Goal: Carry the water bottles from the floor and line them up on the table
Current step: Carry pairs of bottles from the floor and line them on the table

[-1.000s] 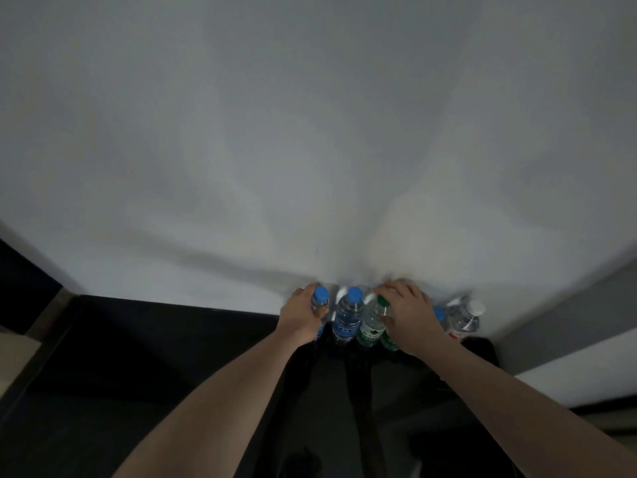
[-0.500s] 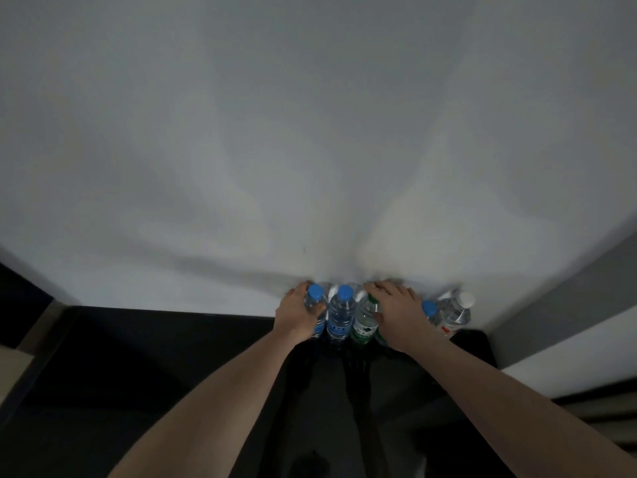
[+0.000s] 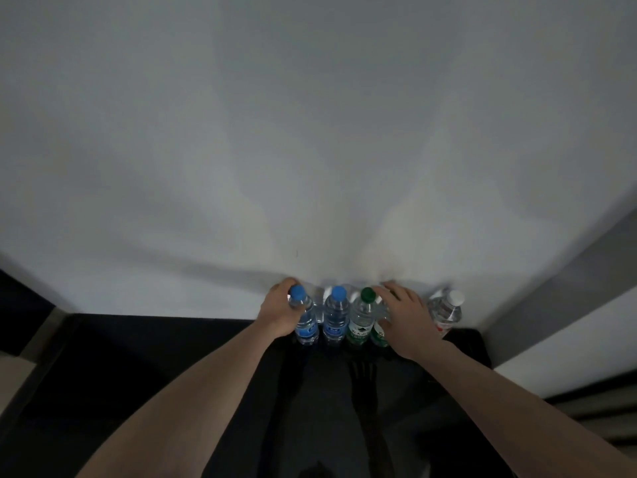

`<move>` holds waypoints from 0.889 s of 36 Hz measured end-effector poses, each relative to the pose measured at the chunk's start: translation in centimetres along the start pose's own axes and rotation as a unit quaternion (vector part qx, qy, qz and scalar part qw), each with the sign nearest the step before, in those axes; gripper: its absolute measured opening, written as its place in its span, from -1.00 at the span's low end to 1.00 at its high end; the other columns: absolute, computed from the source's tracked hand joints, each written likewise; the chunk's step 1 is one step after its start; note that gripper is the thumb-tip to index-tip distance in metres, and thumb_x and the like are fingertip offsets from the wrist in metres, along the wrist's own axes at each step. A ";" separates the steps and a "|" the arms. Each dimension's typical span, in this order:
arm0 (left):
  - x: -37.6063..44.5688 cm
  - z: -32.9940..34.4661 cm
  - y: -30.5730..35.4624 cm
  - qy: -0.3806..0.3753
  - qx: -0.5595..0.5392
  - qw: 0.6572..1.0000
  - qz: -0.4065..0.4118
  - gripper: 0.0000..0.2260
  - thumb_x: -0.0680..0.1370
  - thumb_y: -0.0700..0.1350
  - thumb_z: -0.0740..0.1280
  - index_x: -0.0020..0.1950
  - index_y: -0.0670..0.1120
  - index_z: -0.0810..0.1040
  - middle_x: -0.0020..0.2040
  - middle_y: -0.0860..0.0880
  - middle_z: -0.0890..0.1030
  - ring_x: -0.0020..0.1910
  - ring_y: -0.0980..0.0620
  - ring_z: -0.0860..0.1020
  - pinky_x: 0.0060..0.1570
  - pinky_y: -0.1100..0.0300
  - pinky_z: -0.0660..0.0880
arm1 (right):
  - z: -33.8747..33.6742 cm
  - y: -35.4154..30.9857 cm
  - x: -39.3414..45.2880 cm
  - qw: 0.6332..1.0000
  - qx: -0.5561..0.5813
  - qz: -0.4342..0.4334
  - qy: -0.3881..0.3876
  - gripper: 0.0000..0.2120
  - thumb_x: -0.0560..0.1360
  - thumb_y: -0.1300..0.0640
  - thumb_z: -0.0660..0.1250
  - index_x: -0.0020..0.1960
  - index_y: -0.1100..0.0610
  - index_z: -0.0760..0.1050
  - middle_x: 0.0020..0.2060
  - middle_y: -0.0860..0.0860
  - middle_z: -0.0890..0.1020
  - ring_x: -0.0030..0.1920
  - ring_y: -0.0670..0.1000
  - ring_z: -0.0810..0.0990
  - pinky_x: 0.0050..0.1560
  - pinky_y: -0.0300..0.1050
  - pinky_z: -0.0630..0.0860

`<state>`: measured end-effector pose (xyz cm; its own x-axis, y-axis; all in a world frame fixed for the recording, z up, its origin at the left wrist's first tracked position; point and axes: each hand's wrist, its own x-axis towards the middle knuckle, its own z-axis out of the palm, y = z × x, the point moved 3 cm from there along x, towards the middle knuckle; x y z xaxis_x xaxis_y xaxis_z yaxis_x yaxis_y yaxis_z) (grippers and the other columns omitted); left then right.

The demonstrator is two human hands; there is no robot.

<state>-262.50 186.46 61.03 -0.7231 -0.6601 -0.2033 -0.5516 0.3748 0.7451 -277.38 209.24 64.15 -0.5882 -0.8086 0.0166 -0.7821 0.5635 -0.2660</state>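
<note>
Now left hand grip round blue-capped bottle, right hand grip loose over green-label bottle.

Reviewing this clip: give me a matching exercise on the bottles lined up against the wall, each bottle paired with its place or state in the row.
Things:
1. blue-capped bottle at the row's left end
2. second blue-capped bottle
3. green-capped bottle
4. white-capped bottle

States:
A. stands at the right end, beyond the right hand, untouched
B. gripped near the neck by the left hand
C. stands free between two other bottles with no hand on it
D. just left of the right hand, whose fingers reach beside its cap

Pairs: 1-B, 2-C, 3-D, 4-A
</note>
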 end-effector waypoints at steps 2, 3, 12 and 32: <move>-0.1 0.1 -0.1 0.003 0.000 1.000 -0.008 -0.64 0.55 -0.24 0.40 0.27 0.08 0.49 0.23 -0.03 0.48 0.08 0.00 0.53 0.20 0.11 0.51 | 0.0 -0.1 -0.3 1.000 0.007 0.005 0.002 -0.31 0.45 0.15 0.43 0.51 -0.06 0.23 0.47 0.00 0.31 0.47 0.10 0.25 0.46 0.08 0.23; -0.2 0.2 -0.1 0.004 -0.006 1.000 -0.015 -0.59 0.55 -0.26 0.39 0.34 0.07 0.49 0.27 -0.03 0.46 0.12 0.00 0.53 0.23 0.10 0.51 | 0.0 -0.1 -0.5 1.000 0.009 0.008 0.002 -0.30 0.46 0.14 0.43 0.52 -0.06 0.22 0.48 -0.01 0.30 0.47 0.10 0.24 0.46 0.07 0.21; -0.9 2.0 1.3 0.008 -0.003 1.000 -0.020 -0.39 0.42 -0.03 0.47 0.44 0.16 0.37 0.24 0.04 0.42 0.11 -0.01 0.52 0.23 0.07 0.49 | -0.2 -0.4 -0.8 1.000 0.017 0.018 -0.014 -0.33 0.52 0.13 0.37 0.55 -0.06 0.17 0.50 -0.02 0.26 0.50 0.08 0.17 0.48 0.02 0.15; -0.8 0.3 2.7 -0.008 0.093 0.982 0.163 -0.61 0.53 -0.42 0.25 0.23 -0.03 0.57 0.20 0.05 0.56 0.06 0.04 0.57 0.11 0.23 0.53 | 0.0 -0.8 -0.5 1.000 0.018 0.010 -0.015 -0.33 0.49 0.17 0.36 0.53 -0.02 0.20 0.47 0.01 0.28 0.48 0.11 0.16 0.48 0.02 0.17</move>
<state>-263.52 188.15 63.04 -0.8790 -0.4765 0.0160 -0.3555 0.6773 0.6442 -276.49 209.22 64.33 -0.5964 -0.8025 -0.0186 -0.7620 0.5733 -0.3011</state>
